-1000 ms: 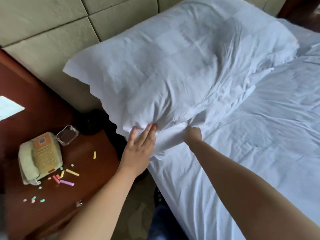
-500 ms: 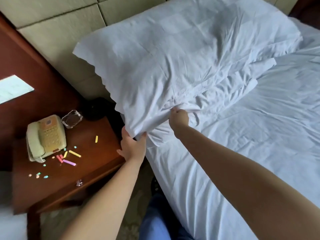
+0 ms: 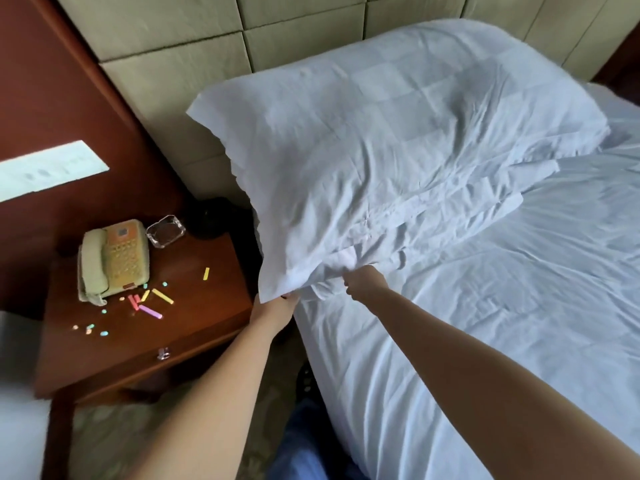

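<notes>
- The pillow point(image 3: 381, 150) leans against the headboard point(image 3: 173, 46). Its far long side rests on the padding, and its near edge is lifted off the bed point(image 3: 485, 323).
- The left hand point(image 3: 275, 311) pinches the pillowcase corner farthest out from the headboard, with the fingers tucked under the cloth.
- The right hand point(image 3: 365, 284) is closed in a fist on a bunch of loose case fabric along the same edge, a little nearer the headboard.
- The step in hand looks like straightening the case and settling the pillow, and the slack flap at the near edge is not yet smoothed.
- The next move probably calls for both hands to pull evenly away from the headboard, then lay the edge flat. An uneven tug would twist the filling.
- The bench point(image 3: 194, 317) with a telephone point(image 3: 114, 258) stands left of the headboard, close to the left elbow's path.
</notes>
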Action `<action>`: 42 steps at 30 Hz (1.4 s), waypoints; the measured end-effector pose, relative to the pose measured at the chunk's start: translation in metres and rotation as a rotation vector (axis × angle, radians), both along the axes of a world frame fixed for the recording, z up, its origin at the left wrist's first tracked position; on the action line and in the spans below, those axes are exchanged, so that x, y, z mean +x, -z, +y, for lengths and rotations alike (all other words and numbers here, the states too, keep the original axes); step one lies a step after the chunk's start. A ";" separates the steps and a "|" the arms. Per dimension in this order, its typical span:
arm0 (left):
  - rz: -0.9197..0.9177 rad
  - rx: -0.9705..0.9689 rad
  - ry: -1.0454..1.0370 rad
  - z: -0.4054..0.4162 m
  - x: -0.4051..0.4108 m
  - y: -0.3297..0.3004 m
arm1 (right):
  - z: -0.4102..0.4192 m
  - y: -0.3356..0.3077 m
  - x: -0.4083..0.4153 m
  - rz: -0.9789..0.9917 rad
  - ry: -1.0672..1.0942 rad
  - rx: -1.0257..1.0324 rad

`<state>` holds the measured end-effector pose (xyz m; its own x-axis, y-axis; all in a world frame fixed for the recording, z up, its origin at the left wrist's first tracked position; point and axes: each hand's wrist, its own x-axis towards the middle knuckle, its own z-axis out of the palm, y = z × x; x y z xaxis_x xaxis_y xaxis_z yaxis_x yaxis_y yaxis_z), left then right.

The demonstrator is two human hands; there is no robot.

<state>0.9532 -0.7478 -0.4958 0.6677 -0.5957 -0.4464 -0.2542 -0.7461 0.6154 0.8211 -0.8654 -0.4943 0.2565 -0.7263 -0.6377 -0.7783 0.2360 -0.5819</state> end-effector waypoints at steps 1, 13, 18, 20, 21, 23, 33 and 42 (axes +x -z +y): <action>-0.006 0.010 -0.021 0.001 -0.001 -0.009 | 0.009 -0.011 0.004 -0.032 -0.053 -0.013; 0.023 0.090 -0.192 0.006 0.074 -0.089 | 0.050 -0.140 0.085 -0.656 0.315 0.434; 0.135 0.127 -0.094 -0.013 0.095 -0.135 | 0.033 -0.154 0.106 -0.042 -0.308 -0.239; 0.219 0.169 -0.066 -0.023 0.105 -0.148 | 0.020 -0.169 0.111 0.044 -0.334 -0.552; 0.242 0.165 -0.057 -0.029 0.112 -0.151 | 0.010 -0.175 0.115 0.074 -0.304 -0.687; 0.270 0.117 -0.055 -0.045 0.129 -0.152 | -0.014 -0.180 0.120 0.175 -0.349 -0.895; 0.543 -0.108 -0.086 -0.157 0.177 -0.126 | -0.110 -0.132 0.168 0.450 -0.414 -0.980; 0.438 -0.532 -0.025 -0.254 0.239 -0.147 | -0.156 -0.169 0.210 0.044 -0.143 -1.259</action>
